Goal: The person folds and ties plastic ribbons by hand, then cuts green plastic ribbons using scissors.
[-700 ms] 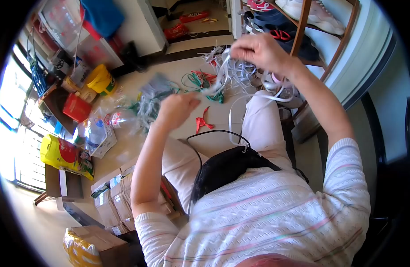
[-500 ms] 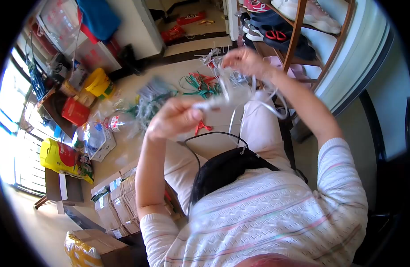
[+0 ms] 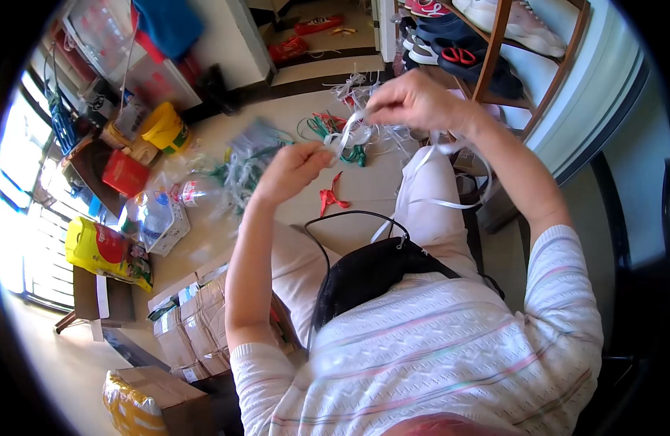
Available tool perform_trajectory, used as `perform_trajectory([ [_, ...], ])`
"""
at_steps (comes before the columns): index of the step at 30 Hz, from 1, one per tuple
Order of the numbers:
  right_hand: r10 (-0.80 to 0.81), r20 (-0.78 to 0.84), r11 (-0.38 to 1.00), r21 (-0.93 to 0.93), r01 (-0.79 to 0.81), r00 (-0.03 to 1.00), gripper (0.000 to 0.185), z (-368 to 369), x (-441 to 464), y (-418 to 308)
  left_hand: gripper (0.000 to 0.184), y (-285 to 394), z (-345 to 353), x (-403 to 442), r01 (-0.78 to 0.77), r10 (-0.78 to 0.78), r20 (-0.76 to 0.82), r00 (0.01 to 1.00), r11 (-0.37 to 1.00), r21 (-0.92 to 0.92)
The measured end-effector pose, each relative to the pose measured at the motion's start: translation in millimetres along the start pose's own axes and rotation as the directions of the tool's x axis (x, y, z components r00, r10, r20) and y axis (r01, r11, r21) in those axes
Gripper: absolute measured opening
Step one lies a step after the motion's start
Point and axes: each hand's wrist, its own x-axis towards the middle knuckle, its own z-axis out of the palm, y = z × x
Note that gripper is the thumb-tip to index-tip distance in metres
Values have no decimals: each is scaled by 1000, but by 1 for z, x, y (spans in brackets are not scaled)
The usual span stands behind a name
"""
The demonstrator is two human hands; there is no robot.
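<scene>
A narrow, flat white strap (image 3: 349,128) runs between my two hands above the floor. My left hand (image 3: 293,171) is closed, pinching one part of it at the fingertips. Higher and to the right, my right hand (image 3: 415,103) pinches another part between thumb and fingers. From the right hand a loose length curls past the wrist and loops down over my right knee. Beyond the hands, green tangled straps (image 3: 322,128) and white tangled straps (image 3: 355,89) lie on the floor. A short red knotted strip (image 3: 332,197) rests below the gap between my hands.
Clear plastic and whitish strands (image 3: 244,171) are heaped at the left. Near them stand a large plastic bottle (image 3: 198,192), a white basket (image 3: 171,231) and a yellow bucket (image 3: 165,131). Cardboard (image 3: 193,327) is stacked beside my left leg. A shoe rack (image 3: 495,51) stands at the right.
Both hands have moved slightly, the right one lower and to the right. The blurred white strap now shows sharply between them, and its loose loop hangs lower over the knee.
</scene>
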Motion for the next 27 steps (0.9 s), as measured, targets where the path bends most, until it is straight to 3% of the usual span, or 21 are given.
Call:
perform_trajectory([
  [1, 33, 14, 997, 72, -34, 999, 13, -10, 0, -1, 23, 8, -4, -3, 35, -17, 87, 996, 978, -207],
  [5, 100, 126, 926, 352, -139, 987, 12, -13, 5, 9, 27, 35, 16, -10, -109, 217, 334, 917, 943, -314],
  [6, 97, 174, 895, 416, -162, 980, 12, -6, 8, 16, 30, 47, 18, -14, 34, 196, 473, 859, 900, -434],
  [7, 151, 233, 870, 430, -241, 961, 15, 12, 10, 34, 29, 47, 21, -16, -5, 288, 394, 873, 813, -582],
  [8, 88, 230, 854, 484, -193, 969, 23, 36, 7, 50, 28, 47, 24, -17, -47, 364, 300, 882, 701, -712],
  [9, 78, 213, 736, 646, -201, 974, 32, 65, 3, 73, 27, 48, 24, -13, -138, 323, 114, 939, 662, -737],
  [10, 298, 378, 676, 565, -474, 876, 34, 72, -3, 51, 26, 47, 22, -8, -237, 267, -81, 960, 627, -742],
  [11, 373, 312, 698, 526, -486, 874, 34, 88, -6, 36, 25, 38, 18, -1, -271, 156, -229, 961, 699, -662],
  [14, 425, 392, 620, 532, -578, 816, 31, 121, -21, 37, 26, 18, -1, 7, -217, 21, -393, 919, 860, -461],
  [16, 166, 183, 930, 297, -215, 969, 28, 132, -31, 56, 29, -5, -13, 16, -126, 94, -500, 861, 991, -32],
  [17, -3, 116, 992, 128, -12, 993, 26, 135, -34, 65, 32, -15, -14, 18, -58, 149, -536, 831, 981, 183],
  [20, 189, 229, 966, -220, -138, 955, 21, 68, -27, 0, 28, -18, -4, 21, 141, 237, -468, 852, 755, 640],
  [21, 106, 188, 946, -323, -41, 976, 19, 52, -23, -1, 25, -11, 4, 20, 227, 120, -437, 891, 718, 658],
  [22, 18, 154, 904, -425, 49, 988, 19, 36, -18, 0, 23, -7, 14, 18, 156, 108, -337, 935, 729, 666],
  [24, -70, 172, 909, -395, 134, 983, 15, 3, -7, -11, 20, 0, 31, 12, 12, 91, -121, 988, 750, 661],
  [25, 32, 163, 975, -221, 4, 986, 10, -8, -2, -13, 18, 7, 38, 6, -116, 159, -23, 987, 806, 581],
  [27, 192, 183, 968, 125, -217, 964, 17, -20, 6, 2, 15, 28, 45, -6, -347, 314, 148, 938, 862, 371],
])
